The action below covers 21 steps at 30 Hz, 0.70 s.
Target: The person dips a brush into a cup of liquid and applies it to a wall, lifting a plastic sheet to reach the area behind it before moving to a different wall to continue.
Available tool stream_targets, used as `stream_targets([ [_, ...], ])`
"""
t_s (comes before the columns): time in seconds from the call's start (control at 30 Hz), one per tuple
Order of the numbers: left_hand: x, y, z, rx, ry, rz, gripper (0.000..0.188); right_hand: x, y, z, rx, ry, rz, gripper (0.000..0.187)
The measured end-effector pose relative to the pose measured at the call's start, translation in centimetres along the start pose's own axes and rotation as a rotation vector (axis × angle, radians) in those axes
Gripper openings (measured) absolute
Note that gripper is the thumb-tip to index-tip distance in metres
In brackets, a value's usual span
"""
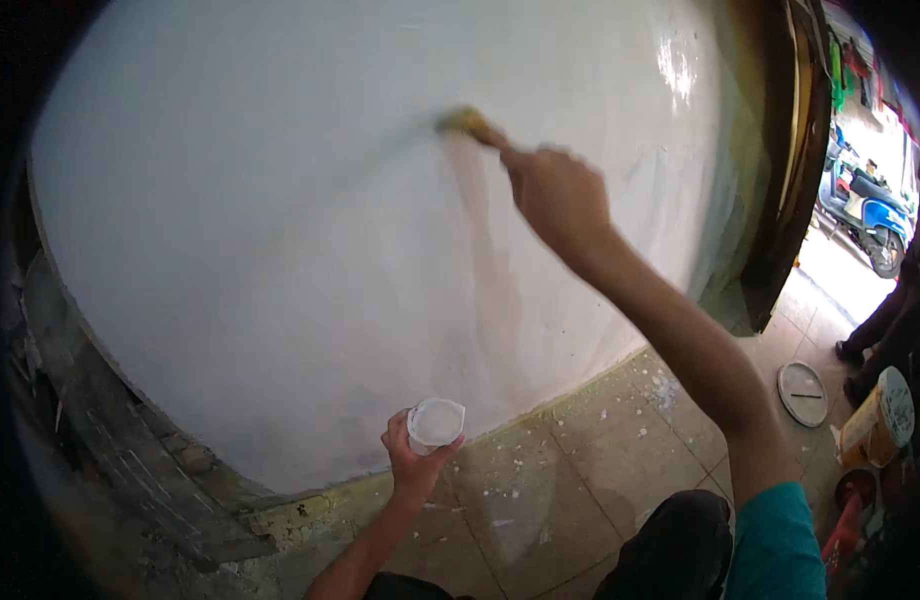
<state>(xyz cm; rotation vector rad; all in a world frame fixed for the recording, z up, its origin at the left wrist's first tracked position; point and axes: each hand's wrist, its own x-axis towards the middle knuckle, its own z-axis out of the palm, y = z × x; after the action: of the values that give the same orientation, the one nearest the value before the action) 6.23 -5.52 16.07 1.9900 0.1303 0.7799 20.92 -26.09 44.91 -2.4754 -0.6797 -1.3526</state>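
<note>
Gripping a brush [468, 122], the right hand [562, 203] reaches toward the wall [250, 230]; the left hand [416, 466] clasps a cup [436, 423], likely against spills.

- Wall [280, 230], centre: looking smooth, mostly matt.
- Paintbrush handle [493, 137], upper centre: looking wooden.
- Cup [415, 433], lower centre: looking like smooth plastic.
- Floor tiles [615, 455], lower centre: looking dull.
- Sleeve [780, 545], lower right: showing matt cloth.
- Motor scooter [884, 219], right edge: showing glossy panels.
</note>
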Motion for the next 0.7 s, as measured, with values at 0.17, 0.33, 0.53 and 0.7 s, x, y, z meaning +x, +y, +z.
stream_targets([
  [0.17,-0.1,-0.1,-0.9,-0.025,-0.025,-0.047,0.072,-12.3,-0.1,6.2,0.008,-0.555,-0.009,0.036],
  [0.33,-0.1,-0.2,-0.2,-0.062,-0.045,-0.089,0.075,-15.6,5.5,9.1,-0.099,-0.92,0.075,0.026],
  [0.53,-0.1,0.3,-0.7,0.025,-0.032,-0.041,0.073,-3.5,8.3,1.4,-0.131,-0.298,0.169,0.021],
  [0.7,0.3,-0.6,0.2,-0.024,-0.033,-0.048,0.073,-1.1,9.5,-1.0,0.056,0.029,0.219,0.021],
])
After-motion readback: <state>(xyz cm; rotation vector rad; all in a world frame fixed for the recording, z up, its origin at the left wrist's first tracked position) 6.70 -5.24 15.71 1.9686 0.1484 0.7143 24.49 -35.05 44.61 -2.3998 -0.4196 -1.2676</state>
